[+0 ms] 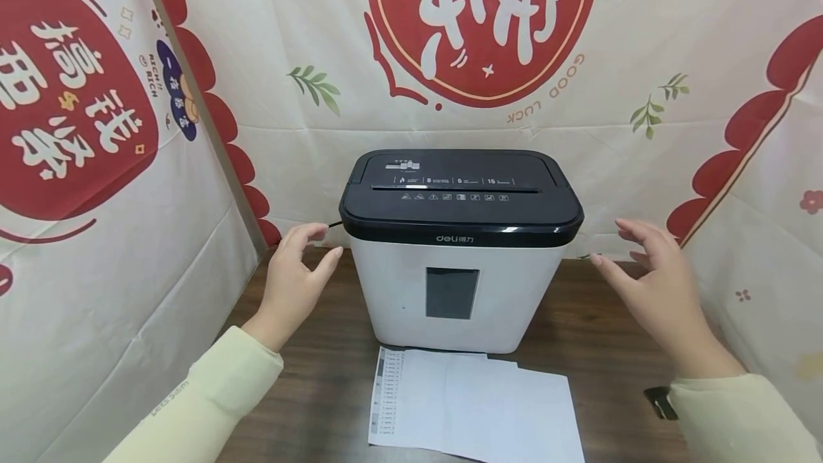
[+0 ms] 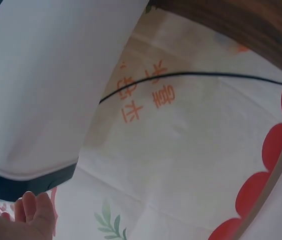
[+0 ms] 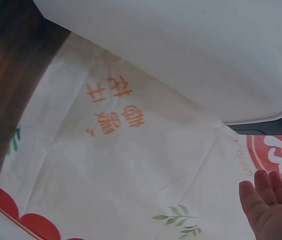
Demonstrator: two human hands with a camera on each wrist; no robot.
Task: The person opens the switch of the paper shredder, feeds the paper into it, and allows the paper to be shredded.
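on the wood-grain table (image 1: 324, 384), mid-view: white shredder (image 1: 459, 257), upright, black lid (image 1: 459, 209) on top, dark window (image 1: 452, 293) facing front. paper sheets (image 1: 489, 406) lie flat, overlapping, at its foot; print along the left edge. left hand (image 1: 292, 281) just beside the shredder, right hand (image 1: 659, 281) near its opposite side; gap shows at both in the head view. grip: nothing held; fingers loosely bent, thumbs standing well apart from them, wide on both. thin black cord (image 2: 196, 74) runs out from behind the shredder, left wrist view. dark object (image 1: 659, 402), unidentified, partly behind the right sleeve (image 1: 739, 413). step, as judged: hands bracket the shredder, no contact; arriving or leaving, cannot tell. next move, if toward it, probably calls for closing in evenly from both sides, clear of cord and paper sheets.
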